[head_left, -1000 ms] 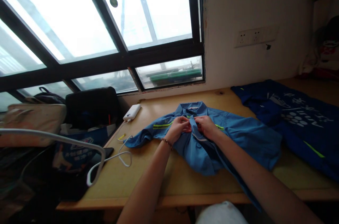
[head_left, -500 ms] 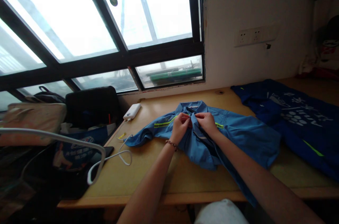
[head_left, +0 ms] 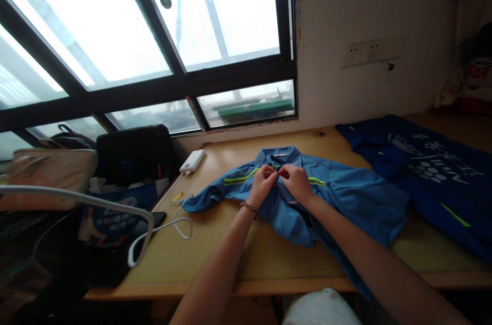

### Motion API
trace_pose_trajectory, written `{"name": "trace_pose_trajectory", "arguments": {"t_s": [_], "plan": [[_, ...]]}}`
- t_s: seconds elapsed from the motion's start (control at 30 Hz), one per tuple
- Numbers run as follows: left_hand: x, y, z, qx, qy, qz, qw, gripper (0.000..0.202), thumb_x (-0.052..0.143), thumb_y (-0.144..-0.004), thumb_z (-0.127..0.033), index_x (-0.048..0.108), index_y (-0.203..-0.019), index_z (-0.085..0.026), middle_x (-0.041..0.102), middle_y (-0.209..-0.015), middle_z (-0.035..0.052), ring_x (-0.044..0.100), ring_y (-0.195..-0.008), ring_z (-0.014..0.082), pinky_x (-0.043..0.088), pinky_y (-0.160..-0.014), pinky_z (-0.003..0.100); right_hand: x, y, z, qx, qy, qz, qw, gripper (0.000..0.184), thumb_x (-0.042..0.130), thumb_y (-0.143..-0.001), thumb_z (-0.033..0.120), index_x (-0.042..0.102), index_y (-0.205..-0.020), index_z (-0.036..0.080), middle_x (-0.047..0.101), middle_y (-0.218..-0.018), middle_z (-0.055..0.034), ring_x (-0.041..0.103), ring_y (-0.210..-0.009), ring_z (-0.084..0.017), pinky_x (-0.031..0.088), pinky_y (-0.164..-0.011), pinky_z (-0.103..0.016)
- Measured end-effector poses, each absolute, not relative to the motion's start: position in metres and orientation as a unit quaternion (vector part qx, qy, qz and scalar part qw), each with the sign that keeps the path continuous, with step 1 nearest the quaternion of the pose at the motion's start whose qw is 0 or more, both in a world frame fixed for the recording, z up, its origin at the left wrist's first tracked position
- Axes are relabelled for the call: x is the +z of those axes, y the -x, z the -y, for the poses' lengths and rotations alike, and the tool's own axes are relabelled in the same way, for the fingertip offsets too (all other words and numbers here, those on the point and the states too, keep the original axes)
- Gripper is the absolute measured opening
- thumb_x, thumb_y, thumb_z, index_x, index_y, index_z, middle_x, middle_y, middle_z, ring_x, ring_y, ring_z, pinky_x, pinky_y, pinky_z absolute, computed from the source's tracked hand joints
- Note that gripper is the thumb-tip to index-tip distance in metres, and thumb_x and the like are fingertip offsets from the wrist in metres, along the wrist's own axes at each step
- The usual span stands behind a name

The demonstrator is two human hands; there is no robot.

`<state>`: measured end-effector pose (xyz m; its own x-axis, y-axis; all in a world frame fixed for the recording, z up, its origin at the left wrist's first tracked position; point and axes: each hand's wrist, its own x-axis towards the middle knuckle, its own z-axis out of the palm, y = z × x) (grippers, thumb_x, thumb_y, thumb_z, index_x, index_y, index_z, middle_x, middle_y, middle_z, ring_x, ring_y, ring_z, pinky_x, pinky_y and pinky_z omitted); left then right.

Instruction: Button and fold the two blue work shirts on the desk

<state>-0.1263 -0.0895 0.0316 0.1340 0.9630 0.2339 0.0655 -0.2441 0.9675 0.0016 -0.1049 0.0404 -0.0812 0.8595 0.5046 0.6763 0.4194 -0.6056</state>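
Note:
A light blue work jacket (head_left: 346,191) with yellow-green reflective strips lies front up on the wooden table, its collar toward the window. At the jacket's front opening, just below the collar, my left hand (head_left: 264,181) pinches the cloth edge; a beaded bracelet is on that wrist. Close against it on the right, my right hand (head_left: 295,181) is also closed on the front edge, fingertips nearly meeting the left ones. The fingers cover whatever small part lies between them. One front edge of the jacket hangs down over the table's near side under my right forearm.
A dark blue printed garment (head_left: 434,171) lies on the right of the table (head_left: 172,263). A white power bank (head_left: 192,161) with a white cable sits at the back left. Bags (head_left: 49,176) stand left of the table. A window and wall sockets (head_left: 363,52) are behind.
My right hand has shifted slightly left and rolled inward, bringing its fingertips closer to my left hand's. The flap of cloth that stood up between the hands is now lower and mostly covered.

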Motion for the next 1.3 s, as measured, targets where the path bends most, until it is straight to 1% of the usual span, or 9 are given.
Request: {"name": "trace_pose_trajectory", "arguments": {"t_s": [0.1,0.2,0.33,0.47,0.7,0.97,1.1,1.2,1.3], "plan": [[0.032,0.127,0.088,0.495,-0.607,-0.445,0.434,0.019,0.062,-0.064,-0.029,0.048,-0.066,-0.016,0.048,-0.049,-0.0050,0.047,-0.044,0.0090,0.039,-0.040,0.018,0.040,-0.001,0.107,0.076,0.534,0.742,0.397,0.010,0.049,-0.075,0.019,0.057,-0.070,0.016,0.059,-0.071,-0.0027,0.053,-0.067,-0.013,0.035,-0.062,-0.021],[0.032,0.128,0.086,0.486,-0.593,-0.453,0.456,0.017,0.060,-0.064,-0.028,0.047,-0.066,-0.016,0.047,-0.048,-0.0053,0.045,-0.042,0.0083,0.037,-0.039,0.018,0.039,0.000,0.108,0.068,0.528,0.752,0.389,0.010,0.047,-0.076,0.018,0.056,-0.071,0.017,0.058,-0.072,-0.0025,0.052,-0.068,-0.013,0.035,-0.063,-0.021],[0.030,0.129,0.084,0.494,-0.576,-0.450,0.471,0.014,0.058,-0.062,-0.019,0.047,-0.070,-0.017,0.046,-0.049,-0.0061,0.043,-0.041,0.0075,0.034,-0.039,0.017,0.034,0.002,0.105,0.088,0.511,0.752,0.406,0.006,0.049,-0.075,0.016,0.054,-0.072,0.017,0.056,-0.071,-0.0016,0.051,-0.066,-0.012,0.035,-0.063,-0.020],[0.028,0.131,0.083,0.504,-0.567,-0.439,0.483,0.017,0.052,-0.062,-0.013,0.047,-0.078,-0.017,0.045,-0.050,-0.0070,0.041,-0.041,0.0063,0.031,-0.039,0.015,0.030,0.003,0.101,0.098,0.503,0.745,0.427,0.004,0.051,-0.075,0.018,0.050,-0.072,0.017,0.054,-0.068,-0.0010,0.050,-0.064,-0.012,0.035,-0.062,-0.021],[0.026,0.130,0.083,0.494,-0.580,-0.420,0.492,0.023,0.052,-0.062,-0.013,0.044,-0.083,-0.016,0.045,-0.051,-0.0072,0.040,-0.041,0.0052,0.030,-0.040,0.014,0.029,0.002,0.099,0.092,0.499,0.749,0.426,0.009,0.047,-0.079,0.021,0.044,-0.072,0.018,0.052,-0.069,-0.0021,0.049,-0.065,-0.013,0.035,-0.061,-0.023],[0.027,0.127,0.086,0.471,-0.654,-0.398,0.438,0.023,0.052,-0.067,-0.014,0.042,-0.087,-0.017,0.049,-0.058,-0.0054,0.044,-0.047,0.0055,0.029,-0.043,0.014,0.031,0.001,0.102,0.108,0.526,0.757,0.371,0.010,0.038,-0.083,0.022,0.046,-0.077,0.017,0.058,-0.077,-0.0058,0.053,-0.072,-0.015,0.034,-0.064,-0.022],[0.029,0.127,0.090,0.468,-0.684,-0.386,0.406,0.021,0.050,-0.070,-0.013,0.043,-0.089,-0.018,0.047,-0.057,-0.0056,0.048,-0.052,0.0070,0.032,-0.045,0.014,0.030,-0.002,0.097,0.182,0.525,0.732,0.395,0.016,0.038,-0.081,0.023,0.047,-0.068,0.018,0.056,-0.067,-0.0026,0.052,-0.066,-0.013,0.032,-0.059,-0.022],[0.031,0.126,0.093,0.460,-0.682,-0.393,0.410,0.020,0.052,-0.070,-0.016,0.045,-0.088,-0.018,0.047,-0.056,-0.0054,0.048,-0.050,0.0071,0.033,-0.044,0.015,0.030,-0.004,0.089,0.341,0.524,0.659,0.418,0.022,0.041,-0.076,0.023,0.041,-0.055,0.018,0.044,-0.050,0.0028,0.043,-0.049,-0.010,0.029,-0.049,-0.021],[0.034,0.125,0.094,0.453,-0.662,-0.394,0.450,0.023,0.055,-0.069,-0.020,0.044,-0.089,-0.018,0.048,-0.056,-0.0059,0.047,-0.043,0.0058,0.033,-0.040,0.014,0.030,-0.006,0.084,0.440,0.526,0.604,0.406,0.022,0.040,-0.075,0.025,0.038,-0.053,0.019,0.031,-0.041,0.0070,0.030,-0.036,-0.008,0.024,-0.042,-0.022]]}}
